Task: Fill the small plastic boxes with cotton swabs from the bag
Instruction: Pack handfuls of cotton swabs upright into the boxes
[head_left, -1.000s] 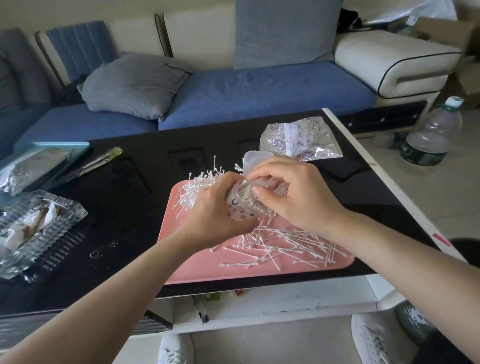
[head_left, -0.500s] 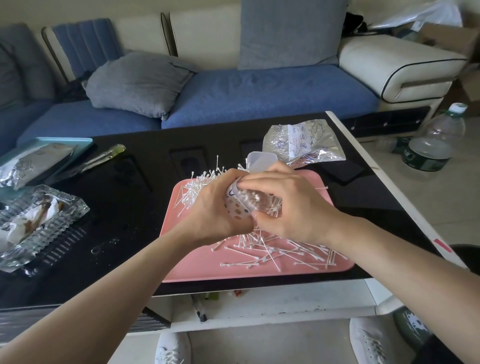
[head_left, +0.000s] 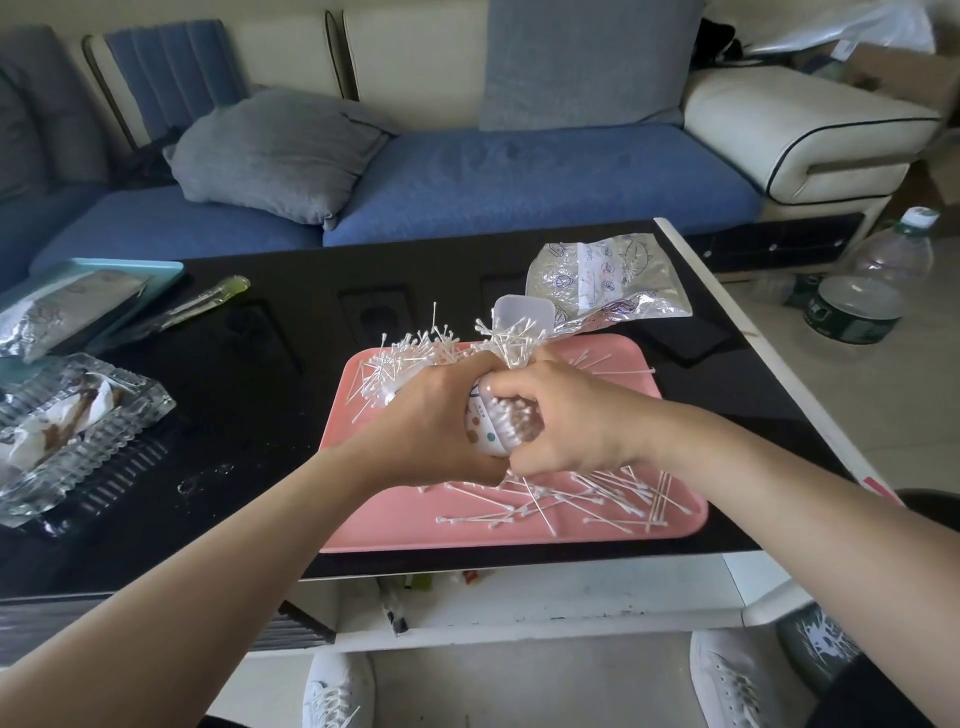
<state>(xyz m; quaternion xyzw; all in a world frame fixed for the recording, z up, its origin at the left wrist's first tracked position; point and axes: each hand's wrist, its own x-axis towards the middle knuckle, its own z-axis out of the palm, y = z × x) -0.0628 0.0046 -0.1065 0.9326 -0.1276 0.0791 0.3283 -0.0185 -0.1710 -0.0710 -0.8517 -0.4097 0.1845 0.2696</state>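
**Over the tray (head_left: 395, 525), a box (head_left: 485, 431) lying sideways**

My left hand (head_left: 431, 415) and right hand (head_left: 576, 421) both curled tight round the box, which seemed to run left to right, its mouth facing the right hand. Loose swabs (head_left: 571, 499) lay beneath; the bag (head_left: 608, 280) lay farther off.

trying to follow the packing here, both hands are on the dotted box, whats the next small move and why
Probably a firm push with the right hand to seat the swabs in the dotted box while the left hand steadies it: both hands grip it, it looks packed, and whether it is closed cannot be seen.
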